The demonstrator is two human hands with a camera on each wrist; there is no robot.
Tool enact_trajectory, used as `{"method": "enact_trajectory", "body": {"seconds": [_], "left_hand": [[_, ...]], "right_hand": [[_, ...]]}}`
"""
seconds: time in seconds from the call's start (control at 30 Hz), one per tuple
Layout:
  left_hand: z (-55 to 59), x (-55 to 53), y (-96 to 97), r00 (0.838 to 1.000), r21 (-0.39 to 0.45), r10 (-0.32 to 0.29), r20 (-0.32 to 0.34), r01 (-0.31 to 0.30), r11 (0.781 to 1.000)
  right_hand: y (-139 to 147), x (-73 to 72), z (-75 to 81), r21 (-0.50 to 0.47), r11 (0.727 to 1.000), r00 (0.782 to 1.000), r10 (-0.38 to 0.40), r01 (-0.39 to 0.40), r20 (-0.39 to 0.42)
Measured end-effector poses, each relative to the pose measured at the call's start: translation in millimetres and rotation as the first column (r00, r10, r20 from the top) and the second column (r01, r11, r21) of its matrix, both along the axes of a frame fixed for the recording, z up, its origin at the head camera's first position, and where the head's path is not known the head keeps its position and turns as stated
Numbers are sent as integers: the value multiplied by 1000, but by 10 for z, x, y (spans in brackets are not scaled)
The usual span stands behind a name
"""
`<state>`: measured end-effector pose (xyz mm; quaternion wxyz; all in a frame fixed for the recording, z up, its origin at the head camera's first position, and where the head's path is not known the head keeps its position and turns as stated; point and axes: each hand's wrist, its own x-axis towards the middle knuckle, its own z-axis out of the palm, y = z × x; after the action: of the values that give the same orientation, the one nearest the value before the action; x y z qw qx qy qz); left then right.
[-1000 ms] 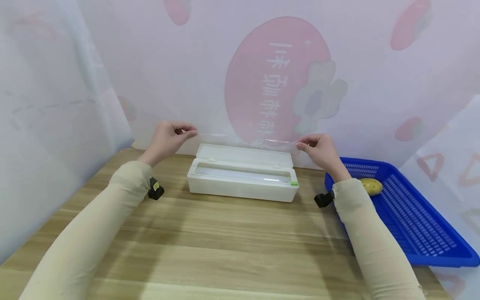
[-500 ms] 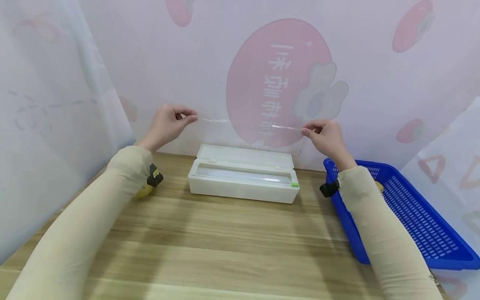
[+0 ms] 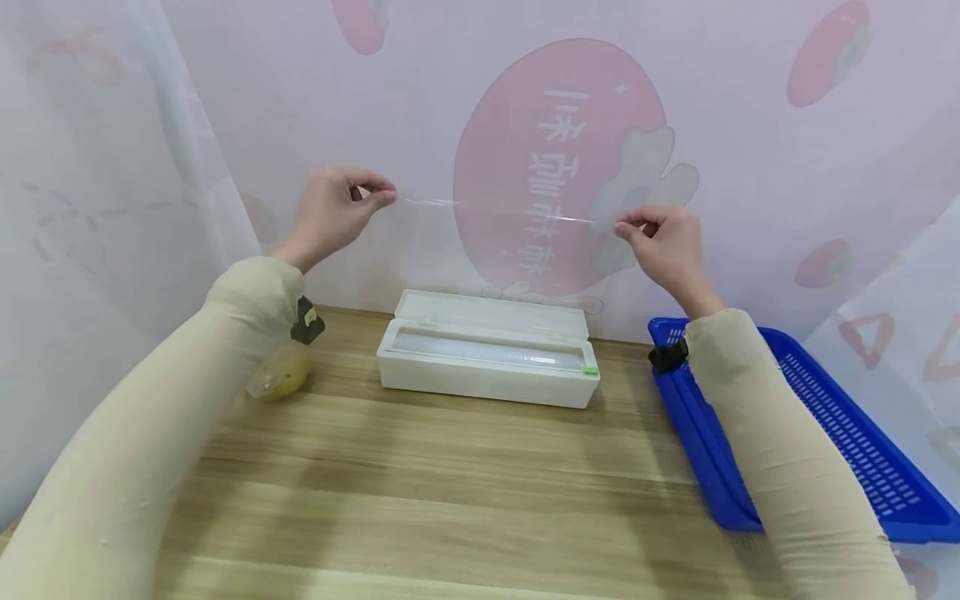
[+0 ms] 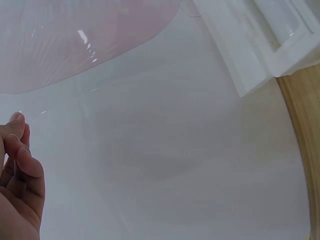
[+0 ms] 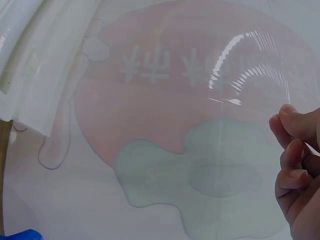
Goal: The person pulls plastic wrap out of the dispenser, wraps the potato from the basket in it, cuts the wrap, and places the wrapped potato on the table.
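Between my raised hands stretches a sheet of clear cling film, its top edge glinting. My left hand pinches one upper corner between thumb and fingers, and my right hand pinches the other. In the right wrist view, fine creases run through the film near the fingertips. Below stands a white cling film box with its lid tipped back and a film roll inside. A small green piece sits at the right end of its front edge.
A blue plastic basket stands at the right, partly behind my right sleeve. At the left, a yellow potato-like item in clear film lies on the wooden table, partly behind my left sleeve. A printed curtain hangs behind.
Both hands have risen and moved slightly apart, drawing the cling film higher above the box. The wrapped yellow item at the left has come into view; the one in the basket is now hidden.
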<state>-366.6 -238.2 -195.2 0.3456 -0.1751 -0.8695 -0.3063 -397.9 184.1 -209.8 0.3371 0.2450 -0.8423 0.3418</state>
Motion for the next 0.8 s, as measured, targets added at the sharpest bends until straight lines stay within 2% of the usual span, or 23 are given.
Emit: {"method": "enact_trajectory", "body": {"seconds": [0.3, 0.5, 0.67, 0.8], "left_hand": [[210, 45, 19, 997, 9, 13, -72, -13, 1000], [317, 59, 45, 999, 23, 34, -41, -34, 999], [423, 45, 106, 998, 5, 55, 0, -55, 998], [483, 56, 104, 999, 46, -14, 52, 12, 999]], "right_hand": [[-21, 6, 193, -69, 998, 1000, 4, -3, 11], [-50, 6, 269, -99, 995, 1000, -21, 19, -14], [-17, 31, 375, -129, 991, 1000, -16, 19, 24], [33, 77, 462, -146, 989, 995, 17, -2, 98]]}}
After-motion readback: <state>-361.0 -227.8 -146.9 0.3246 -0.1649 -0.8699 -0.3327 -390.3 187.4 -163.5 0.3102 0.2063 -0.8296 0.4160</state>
